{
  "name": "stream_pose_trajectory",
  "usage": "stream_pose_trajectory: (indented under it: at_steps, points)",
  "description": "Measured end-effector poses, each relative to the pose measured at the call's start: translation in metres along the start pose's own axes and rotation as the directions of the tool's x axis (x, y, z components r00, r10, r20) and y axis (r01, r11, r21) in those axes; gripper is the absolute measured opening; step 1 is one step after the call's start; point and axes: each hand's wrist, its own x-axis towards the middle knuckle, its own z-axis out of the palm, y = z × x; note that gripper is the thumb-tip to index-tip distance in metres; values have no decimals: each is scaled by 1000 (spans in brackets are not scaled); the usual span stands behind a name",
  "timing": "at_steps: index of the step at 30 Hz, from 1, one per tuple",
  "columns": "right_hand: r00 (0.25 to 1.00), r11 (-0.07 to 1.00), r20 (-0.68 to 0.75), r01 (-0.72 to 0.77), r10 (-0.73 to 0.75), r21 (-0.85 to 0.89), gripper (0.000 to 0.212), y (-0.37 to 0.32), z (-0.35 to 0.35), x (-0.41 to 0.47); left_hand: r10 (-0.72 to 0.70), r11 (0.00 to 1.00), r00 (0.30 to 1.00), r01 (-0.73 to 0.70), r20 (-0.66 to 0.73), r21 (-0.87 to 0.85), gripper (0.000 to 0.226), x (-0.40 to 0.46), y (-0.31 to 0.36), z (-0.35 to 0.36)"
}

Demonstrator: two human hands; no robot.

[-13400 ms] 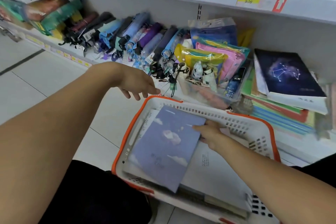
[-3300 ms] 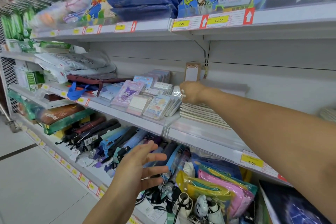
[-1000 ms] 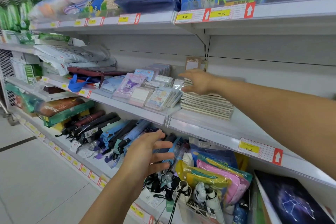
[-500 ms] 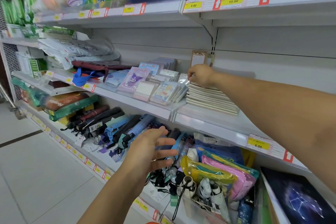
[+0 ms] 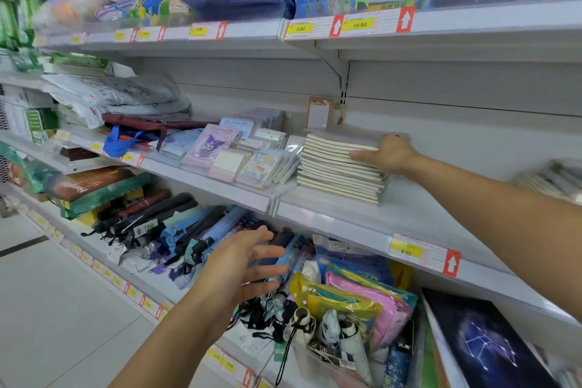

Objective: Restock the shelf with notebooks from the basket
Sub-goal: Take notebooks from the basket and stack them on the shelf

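Right hand (image 5: 392,154) grips the notebook stack (image 5: 340,170) at its 3 o'clock edge on the shelf (image 5: 362,224); left hand (image 5: 242,264) hovers wide, empty. Square edges flush, I'd say.

Right hand (image 5: 390,156) moved from the left end of the notebook stack (image 5: 340,173) to its right end, mid-frame, thumb now against the page edges.
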Motion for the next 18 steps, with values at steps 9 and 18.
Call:
stream_pose_trajectory:
  at_steps: [9,18]
  points:
    - [948,880,-234,83,-214,-468,46,-35,11,-88,-36,945,999,42,-25,324,28,-9,-9,-2]
    - [725,992,685,-28,-64,122,55,3,269,-328,-551,171,834,86,23,981,43,-32,-59,-31]
